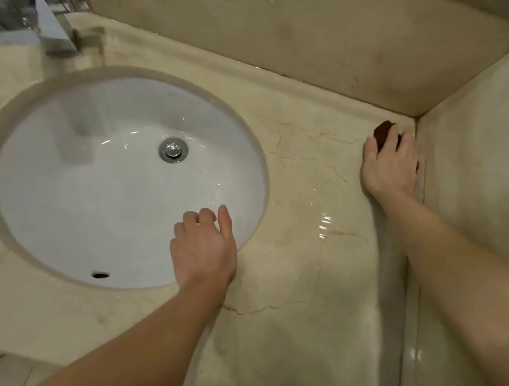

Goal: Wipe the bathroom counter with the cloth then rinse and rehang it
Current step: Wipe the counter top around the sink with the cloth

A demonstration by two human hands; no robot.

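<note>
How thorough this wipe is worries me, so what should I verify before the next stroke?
1. Cloth in hand: ok. The right hand holds the dark cloth down in the back right corner.
2. Corner reached: ok. The cloth sits where the counter meets the side wall.
3. Counter dry: not ok. Water glistens to the right of the sink.
4. Other hand free: ok. The left hand holds nothing, over the sink's near rim.
5. Faucet off: ok, no stream shows.
6. Cloth clean enough: cannot tell, it is mostly hidden.
</note>
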